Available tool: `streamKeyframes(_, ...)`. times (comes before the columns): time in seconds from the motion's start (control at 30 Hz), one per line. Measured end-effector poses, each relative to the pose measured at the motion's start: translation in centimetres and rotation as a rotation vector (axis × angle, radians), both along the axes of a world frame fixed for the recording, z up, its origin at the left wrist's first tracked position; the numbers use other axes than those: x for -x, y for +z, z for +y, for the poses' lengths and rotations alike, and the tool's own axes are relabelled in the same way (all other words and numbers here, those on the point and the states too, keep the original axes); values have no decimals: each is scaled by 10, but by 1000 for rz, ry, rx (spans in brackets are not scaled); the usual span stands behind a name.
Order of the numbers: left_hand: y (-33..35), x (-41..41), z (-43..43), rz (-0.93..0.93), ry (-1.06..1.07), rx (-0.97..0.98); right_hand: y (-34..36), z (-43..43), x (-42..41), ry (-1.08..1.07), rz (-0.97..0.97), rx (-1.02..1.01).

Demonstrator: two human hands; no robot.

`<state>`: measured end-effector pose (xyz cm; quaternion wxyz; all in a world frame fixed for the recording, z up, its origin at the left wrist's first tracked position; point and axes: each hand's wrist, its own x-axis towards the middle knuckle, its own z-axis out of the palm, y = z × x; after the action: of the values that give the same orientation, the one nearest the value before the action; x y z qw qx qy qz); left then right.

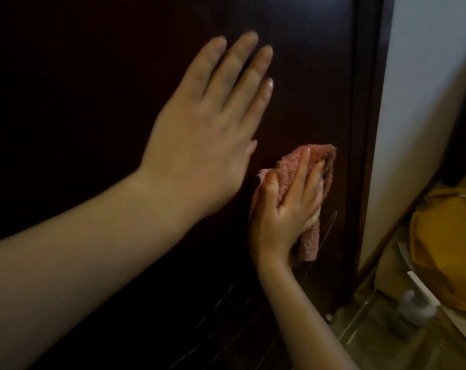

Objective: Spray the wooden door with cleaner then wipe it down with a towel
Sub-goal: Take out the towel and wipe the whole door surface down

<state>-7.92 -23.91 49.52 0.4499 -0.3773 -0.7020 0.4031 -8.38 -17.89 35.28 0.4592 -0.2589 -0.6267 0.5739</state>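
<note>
Door (93,76): dark wood, fills most of the view.
Left grip (200,129): fingers straight and spread, flat against the door, holding nothing.
Yellow bundle (445,249): on the floor (373,343), by the white wall (413,102).
Right grip (288,209): fingers straight, spread over the towel, pressing it to the door.
Towel (286,169): pink, bunched, near the door's right edge.
Spray bottle (410,316): blurred, standing on the floor.
</note>
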Motion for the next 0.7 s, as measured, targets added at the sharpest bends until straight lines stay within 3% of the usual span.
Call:
streamKeyframes(0.13, -27, 0, -9, -14, -7, 59, -17, 25, 9, -26, -75, 184)
streamKeyframes(0.5, -32, -2, -7, -8, 50, 50, -45, 27, 14, -91, -40, 209)
streamKeyframes(0.7, -34, -3, -11, -10, 101, 94, -63, 48, 18, -69, -151, 414)
